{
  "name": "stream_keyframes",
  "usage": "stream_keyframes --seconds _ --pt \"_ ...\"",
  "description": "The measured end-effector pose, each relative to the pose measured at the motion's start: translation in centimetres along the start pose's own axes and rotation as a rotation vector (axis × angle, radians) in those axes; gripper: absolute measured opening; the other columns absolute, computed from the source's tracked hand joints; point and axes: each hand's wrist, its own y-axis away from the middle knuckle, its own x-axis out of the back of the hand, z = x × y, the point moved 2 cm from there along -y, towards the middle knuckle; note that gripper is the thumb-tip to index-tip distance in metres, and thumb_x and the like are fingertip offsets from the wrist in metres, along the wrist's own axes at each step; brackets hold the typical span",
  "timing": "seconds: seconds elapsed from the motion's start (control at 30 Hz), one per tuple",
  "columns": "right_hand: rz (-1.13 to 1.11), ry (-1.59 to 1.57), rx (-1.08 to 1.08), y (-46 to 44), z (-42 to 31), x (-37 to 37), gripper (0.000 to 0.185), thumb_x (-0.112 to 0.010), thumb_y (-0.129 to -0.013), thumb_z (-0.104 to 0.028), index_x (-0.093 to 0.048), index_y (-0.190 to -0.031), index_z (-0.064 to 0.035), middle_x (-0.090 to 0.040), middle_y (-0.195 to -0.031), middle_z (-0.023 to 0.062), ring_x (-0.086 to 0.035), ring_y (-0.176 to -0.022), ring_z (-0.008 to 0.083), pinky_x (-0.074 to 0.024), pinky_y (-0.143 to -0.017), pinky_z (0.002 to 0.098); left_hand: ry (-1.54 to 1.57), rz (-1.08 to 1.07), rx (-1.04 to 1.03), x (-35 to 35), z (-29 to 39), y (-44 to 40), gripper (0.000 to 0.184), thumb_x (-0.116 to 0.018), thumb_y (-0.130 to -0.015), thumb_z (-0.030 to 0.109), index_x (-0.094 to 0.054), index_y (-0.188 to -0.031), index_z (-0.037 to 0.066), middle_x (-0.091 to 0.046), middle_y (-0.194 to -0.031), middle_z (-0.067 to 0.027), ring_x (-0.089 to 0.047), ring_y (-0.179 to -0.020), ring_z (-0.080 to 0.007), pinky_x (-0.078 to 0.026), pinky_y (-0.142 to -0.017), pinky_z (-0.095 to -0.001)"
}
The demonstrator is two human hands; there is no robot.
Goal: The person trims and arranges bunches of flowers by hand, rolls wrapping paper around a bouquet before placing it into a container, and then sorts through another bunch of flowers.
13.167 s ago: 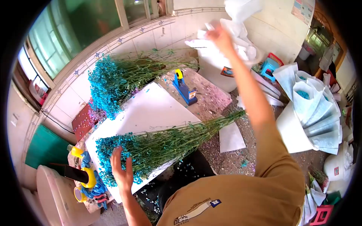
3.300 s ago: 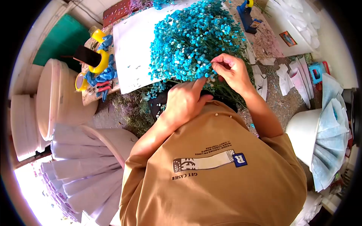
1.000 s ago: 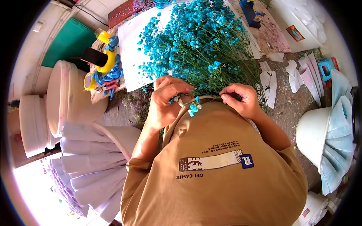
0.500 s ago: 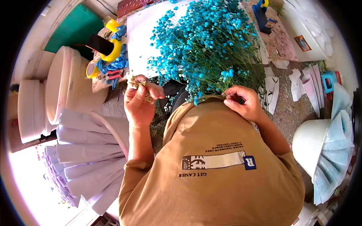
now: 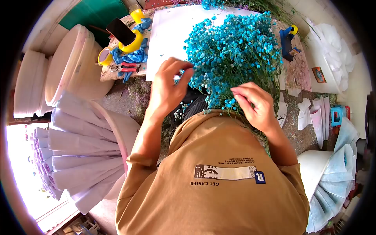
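A big bunch of blue-dyed baby's breath [image 5: 235,49] with thin green stems lies over the table edge in front of my lap. My left hand [image 5: 170,84] is at the left side of the bunch, its fingers bent and thumb apart from them; bits of blue show through the gap. I see nothing held in it. My right hand [image 5: 256,105] hovers at the lower right of the bunch, by the stems, thumb and forefinger apart with nothing visible between them.
White paper [image 5: 168,35] covers part of the table. On its left are a phone [image 5: 120,31] on a yellow tape roll, blue gloves and red-handled pruners [image 5: 130,67]. A blue tape dispenser [image 5: 286,45] stands right. Buckets holding pleated paper [image 5: 86,145] flank me.
My left hand moved up and right to the blue flowers; the pale sprig it held is out of sight. My right hand's pinch has loosened. The view has shifted.
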Motion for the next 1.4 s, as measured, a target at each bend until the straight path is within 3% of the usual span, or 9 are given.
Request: stream_keyframes --seconds 0.23,0.43,0.53,0.67,0.77,0.93,1.03,1.1,1.4 --pt "0.04 0.353 0.129 -4.1 0.7 -4.8 0.025 -0.078 -0.077 -0.013 -0.067 -0.098 -0.005 -0.065 -0.097 0.0063 -0.061 -0.092 0.0271 -0.0479 -0.08 0.0393 -0.152 0.029 -0.238 -3.2 -2.1 -1.9 0.018 -0.078 -0.071 0.005 -0.071 -0.087 0.003 -0.06 -0.093 -0.0115 -0.058 -0.09 -0.0302 -0.048 -0.08 -0.038" --pt "-0.072 0.433 0.128 -4.2 1.3 -7.2 0.019 -0.078 -0.073 -0.013 -0.068 -0.089 -0.0107 -0.062 -0.089 0.0012 -0.058 -0.091 0.0216 -0.0401 -0.081 0.0368 0.009 0.152 -0.309 -1.3 -1.4 3.1 0.02 -0.08 -0.066 0.001 -0.071 -0.081 0.009 -0.059 -0.087 -0.0046 -0.054 -0.077 -0.0233 -0.042 -0.071 -0.0352" --pt "-0.008 0.291 0.142 -4.5 1.9 -7.3 0.012 -0.078 -0.073 -0.011 -0.068 -0.081 -0.0122 -0.061 -0.081 -0.0012 -0.058 -0.086 0.021 -0.039 -0.08 0.0367 0.335 0.219 -0.131 0.0 -1.7 4.7 0.016 -0.08 -0.073 -0.002 -0.07 -0.083 0.005 -0.057 -0.084 -0.0047 -0.054 -0.077 -0.0163 -0.043 -0.068 -0.028" --pt "0.001 -0.027 -0.004 -4.2 3.5 -6.6 0.011 -0.078 -0.077 -0.006 -0.071 -0.085 -0.0079 -0.069 -0.084 0.003 -0.062 -0.08 0.0217 -0.042 -0.081 0.0351 1.177 0.167 0.395 0.9 -4.2 5.1 0.017 -0.051 -0.098 0.011 -0.057 -0.109 0.0 -0.061 -0.091 -0.0096 -0.049 -0.067 -0.0132 -0.038 -0.058 -0.0248" --pt "0.045 -0.266 -0.137 -4.0 3.8 -6.3 0.009 -0.076 -0.08 -0.004 -0.07 -0.085 -0.0049 -0.068 -0.083 0.0056 -0.062 -0.078 0.022 -0.0446 -0.078 0.0332 1.25 0.058 0.516 0.6 -4.1 4.5 0.02 -0.046 -0.091 0.004 -0.057 -0.107 0.001 -0.061 -0.09 -0.0107 -0.047 -0.064 -0.0122 -0.036 -0.056 -0.0235" --pt "0.059 -0.226 -0.131 -3.6 3.9 -6.4 0.009 -0.076 -0.079 -0.003 -0.069 -0.085 -0.0037 -0.068 -0.081 0.0067 -0.062 -0.077 0.0223 -0.0447 -0.076 0.0324 0.848 0.017 0.352 -0.1 -1.0 2.7 0.011 -0.061 -0.097 0.005 -0.061 -0.106 0.0 -0.058 -0.086 0.002 -0.046 -0.071 -0.0037 -0.039 -0.061 -0.0209" --pt "0.056 -0.177 -0.102 -3.8 3.0 -6.5 0.009 -0.076 -0.078 -0.003 -0.069 -0.084 -0.0047 -0.067 -0.081 0.0058 -0.062 -0.077 0.0226 -0.0445 -0.077 0.0331 0.376 -0.095 0.288 0.3 0.8 1.2 0.019 -0.074 -0.087 0.014 -0.066 -0.1 0.003 -0.054 -0.079 -0.0012 -0.05 -0.069 -0.009 -0.043 -0.061 -0.0264" --pt "0.076 -0.121 -0.058 -3.8 2.6 -6.5 0.008 -0.076 -0.078 -0.003 -0.07 -0.083 -0.0062 -0.067 -0.08 0.005 -0.062 -0.076 0.0225 -0.0441 -0.078 0.0333 0.128 -0.045 0.035 -0.3 1.3 0.5 0.02 -0.077 -0.082 0.011 -0.067 -0.098 0.003 -0.054 -0.077 -0.008 -0.055 -0.067 -0.02 -0.046 -0.062 -0.0326" --pt "0.119 -0.116 -0.043 -3.6 2.6 -6.4 0.009 -0.075 -0.078 -0.003 -0.07 -0.084 -0.0077 -0.068 -0.081 0.0036 -0.061 -0.076 0.0215 -0.0434 -0.079 0.0336 0.499 0.058 0.178 0.0 0.6 2.1 0.021 -0.074 -0.09 0.015 -0.061 -0.1 0.002 -0.054 -0.076 0.0012 -0.046 -0.066 -0.0049 -0.04 -0.059 -0.022"
